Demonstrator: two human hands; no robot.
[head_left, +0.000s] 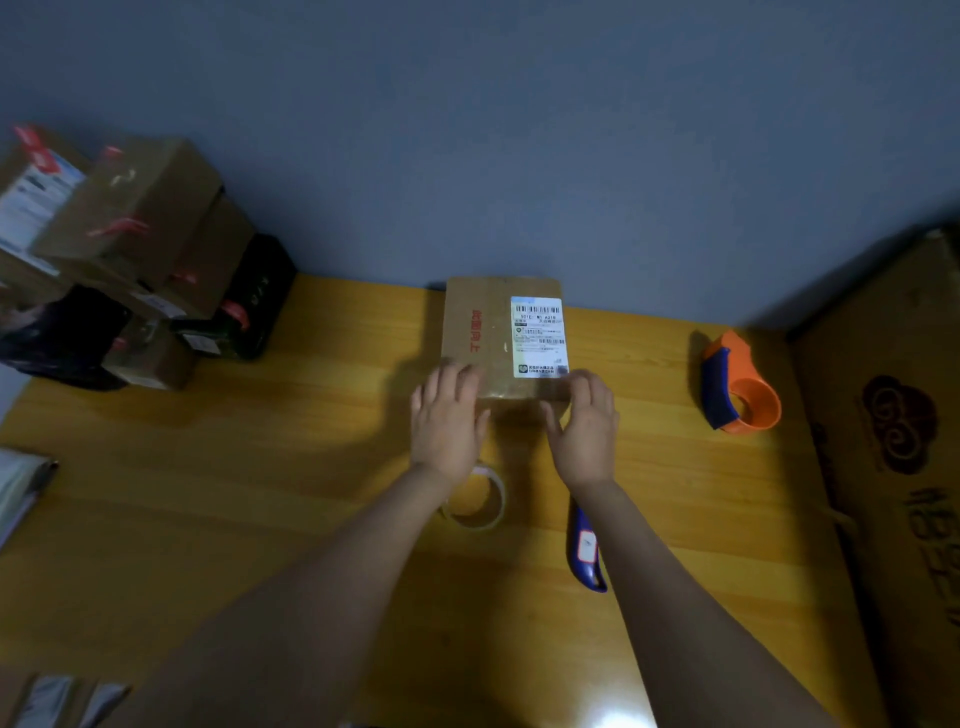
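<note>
A small brown cardboard box (483, 332) with red print and a white shipping label (538, 336) lies on the yellow wooden table (260, 467) against the blue wall. My left hand (448, 421) rests with straight fingers on the box's near left edge. My right hand (584, 428) touches the near right corner below the label, fingers slightly bent. Under my wrists lie a roll of clear tape (478, 501) and a blue utility knife (586, 553).
An orange and blue tape dispenser (737, 387) stands at the right. A large flat carton (893, 467) leans along the right edge. Stacked parcels and black boxes (130, 260) fill the far left corner. Grey bags (21, 488) lie at the left edge.
</note>
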